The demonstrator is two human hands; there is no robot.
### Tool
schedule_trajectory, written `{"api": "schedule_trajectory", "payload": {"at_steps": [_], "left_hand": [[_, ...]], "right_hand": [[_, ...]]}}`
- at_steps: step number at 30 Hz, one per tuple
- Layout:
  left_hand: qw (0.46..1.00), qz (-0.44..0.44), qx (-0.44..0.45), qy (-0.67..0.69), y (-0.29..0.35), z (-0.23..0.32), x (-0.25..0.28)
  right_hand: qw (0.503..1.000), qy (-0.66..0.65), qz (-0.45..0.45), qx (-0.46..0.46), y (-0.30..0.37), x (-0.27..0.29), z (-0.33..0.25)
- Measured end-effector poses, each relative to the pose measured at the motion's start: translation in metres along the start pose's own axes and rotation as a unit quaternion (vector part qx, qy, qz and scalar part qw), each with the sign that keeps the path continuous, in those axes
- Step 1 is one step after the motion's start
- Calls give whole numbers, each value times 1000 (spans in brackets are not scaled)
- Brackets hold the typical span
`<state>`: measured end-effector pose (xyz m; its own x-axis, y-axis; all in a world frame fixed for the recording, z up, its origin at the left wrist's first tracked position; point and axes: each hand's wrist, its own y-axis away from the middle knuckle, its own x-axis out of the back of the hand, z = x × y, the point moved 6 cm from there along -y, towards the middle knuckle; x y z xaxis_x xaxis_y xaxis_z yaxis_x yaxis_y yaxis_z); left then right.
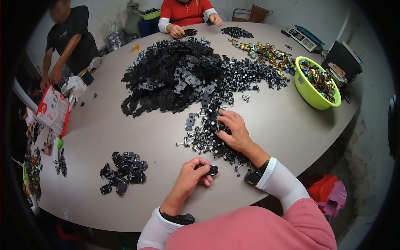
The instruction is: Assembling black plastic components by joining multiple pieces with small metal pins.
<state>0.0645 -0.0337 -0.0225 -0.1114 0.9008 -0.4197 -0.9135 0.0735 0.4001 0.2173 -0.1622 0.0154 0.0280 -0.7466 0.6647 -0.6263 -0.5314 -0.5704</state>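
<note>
My left hand [194, 176] is closed, thumb over fingers, around a small black plastic part [213, 170] that pokes out at the fingertips. Farther right, my right hand [236, 132] reaches over a pile of small metal pins with round black heads [201, 141]. Its thumb and fingers are apart, the fingertips touching the pile. One finger has a tan covering at its tip. A loose grey-black plastic plate [190, 121] lies beside the pins. Left of my left hand sits a small heap of black assembled parts [123, 171].
A big mound of black plastic plates [171, 75] rises mid-table. A green basin [306, 89] of shiny coloured pieces stands at right, near a scale [303, 41]. A person in red [183, 16] works across the table; another stands at left by a white-red box [53, 109].
</note>
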Motion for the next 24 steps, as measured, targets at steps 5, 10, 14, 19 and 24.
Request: {"api": "schedule_trajectory", "payload": {"at_steps": [5,10,14,19,24], "left_hand": [[1000,-5,-3,3,-1,3,-1],[1000,5,-2,-1,0,3,1],[1000,0,-4,3,0,2,2],[1000,-6,3,2,0,3,-1],[1000,-15,9,22,0,5,-4]], "right_hand": [[995,-51,91,1,-20,54,4],[967,-131,-83,-203,-6,85,25],[943,-63,-317,-77,23,83,-2],[938,-32,-323,-118,54,61,-7],[960,65,-201,-184,48,83,18]]}}
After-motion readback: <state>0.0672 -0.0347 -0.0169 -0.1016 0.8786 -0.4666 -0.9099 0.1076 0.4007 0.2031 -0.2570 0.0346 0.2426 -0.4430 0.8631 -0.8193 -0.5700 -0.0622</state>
